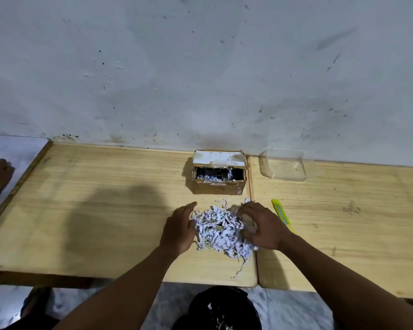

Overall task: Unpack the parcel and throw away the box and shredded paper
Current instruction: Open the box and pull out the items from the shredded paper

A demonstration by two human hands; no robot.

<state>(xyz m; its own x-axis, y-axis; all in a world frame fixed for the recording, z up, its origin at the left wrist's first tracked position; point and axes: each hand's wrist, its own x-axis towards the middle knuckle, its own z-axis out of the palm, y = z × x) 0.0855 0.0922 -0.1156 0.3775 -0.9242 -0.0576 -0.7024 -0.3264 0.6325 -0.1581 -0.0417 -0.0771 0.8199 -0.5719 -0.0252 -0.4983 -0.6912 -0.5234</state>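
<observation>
both hands, left hand [179, 228] and right hand [264, 228], cup loose fingers around the shredded paper [221, 231] pile on the bench [105, 210]; squeeze it tight, then drop it in the black bin [224, 308] below.

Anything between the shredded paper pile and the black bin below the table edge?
Nothing visible. The shredded paper sits between the left hand and right hand near the table front edge; the black bin is on the floor directly below, mouth open. The yellow cutter lies off to the right.
</observation>
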